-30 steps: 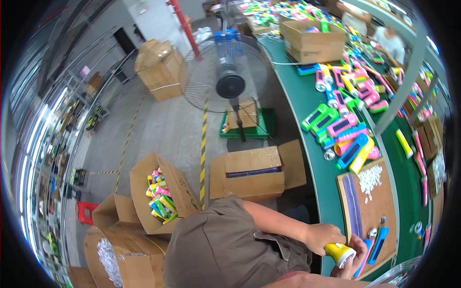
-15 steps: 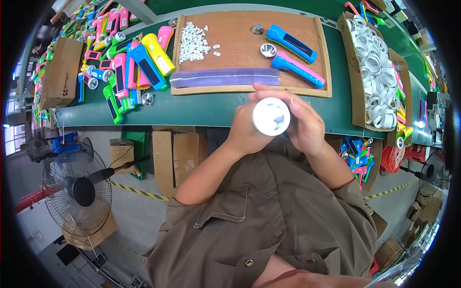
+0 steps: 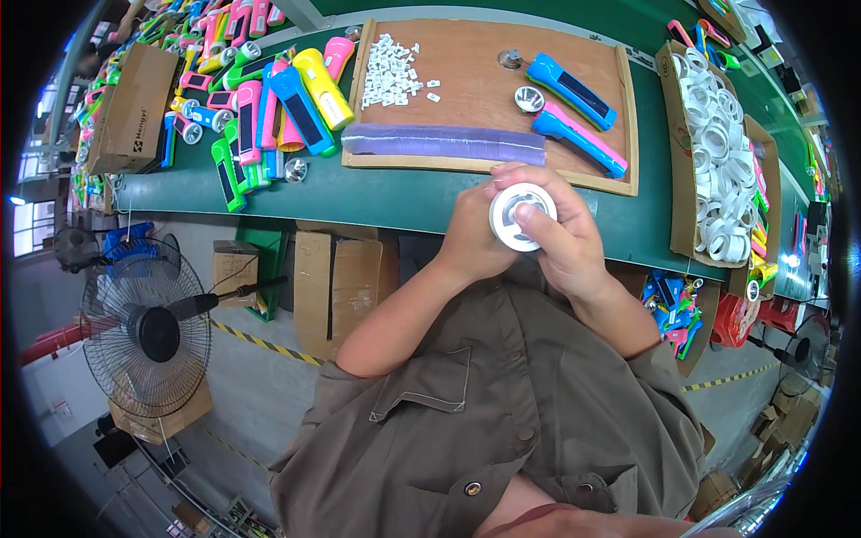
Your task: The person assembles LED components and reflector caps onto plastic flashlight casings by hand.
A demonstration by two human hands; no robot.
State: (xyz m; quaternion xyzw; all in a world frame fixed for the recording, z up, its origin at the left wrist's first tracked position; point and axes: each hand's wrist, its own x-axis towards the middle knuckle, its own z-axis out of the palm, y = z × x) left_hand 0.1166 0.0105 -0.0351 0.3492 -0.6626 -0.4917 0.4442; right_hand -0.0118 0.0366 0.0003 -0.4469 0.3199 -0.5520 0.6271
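At nr edge of wooden board (image 3: 475, 85), white-rimmed torch (image 3: 508, 224) is gripped by L hand (image 3: 473, 236) & cupped by R hand (image 3: 572, 240), w/ thumb over its front; white rings (image 3: 717, 161) are boxed R of board.

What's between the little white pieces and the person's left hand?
Between the little white pieces and the left hand, the head view shows a long purple strip, then a wooden rim, then green tabletop.

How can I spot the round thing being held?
Start at the green table. By its near edge, the left hand and right hand hold a white-rimmed flashlight. Unlike the loose flashlights, it has a thumb on its shiny face.
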